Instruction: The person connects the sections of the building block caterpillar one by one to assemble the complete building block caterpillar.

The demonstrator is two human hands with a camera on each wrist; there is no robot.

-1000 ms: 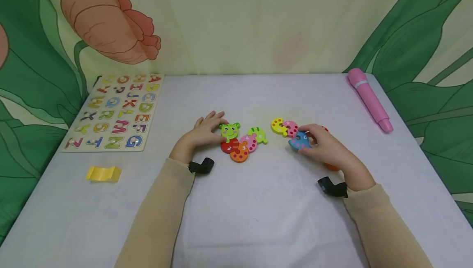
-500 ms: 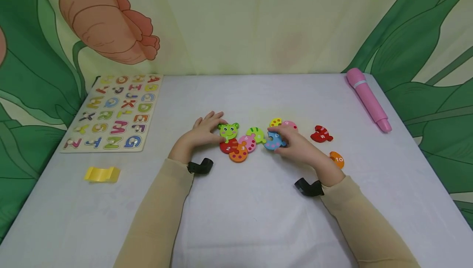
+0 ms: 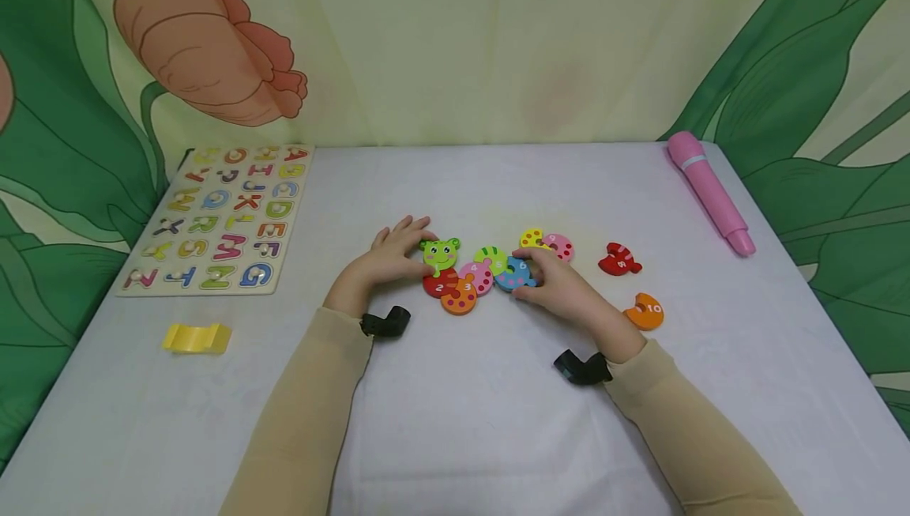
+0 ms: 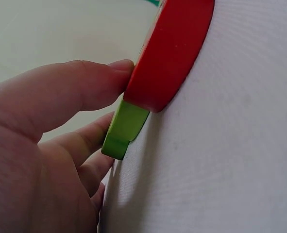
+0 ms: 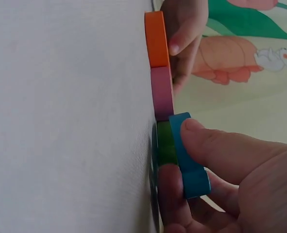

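Observation:
On the white table lies a row of joined caterpillar puzzle pieces: a green smiling head (image 3: 441, 254), a red piece (image 3: 439, 284), an orange piece (image 3: 459, 298), a pink piece (image 3: 479, 274) and a striped green piece (image 3: 490, 261). My left hand (image 3: 391, 258) rests at the row's left end; its thumb touches the red piece's side (image 4: 172, 53), the other fingers spread loosely beside the head. My right hand (image 3: 564, 283) pinches a blue piece (image 3: 513, 275) between thumb and fingers. In the right wrist view the blue piece (image 5: 187, 155) sits higher than the green one, overlapping its edge.
Behind the right hand lie yellow (image 3: 530, 239) and pink (image 3: 560, 246) pieces. Farther right are a red piece (image 3: 619, 259) and an orange piece (image 3: 647, 312). A letter board (image 3: 220, 220), a yellow block (image 3: 197, 338) and a pink toy microphone (image 3: 711, 192) lie farther out.
My right hand has carried the blue piece leftward to the striped green piece, uncovering the red and orange pieces on the right. The left hand has stayed in place.

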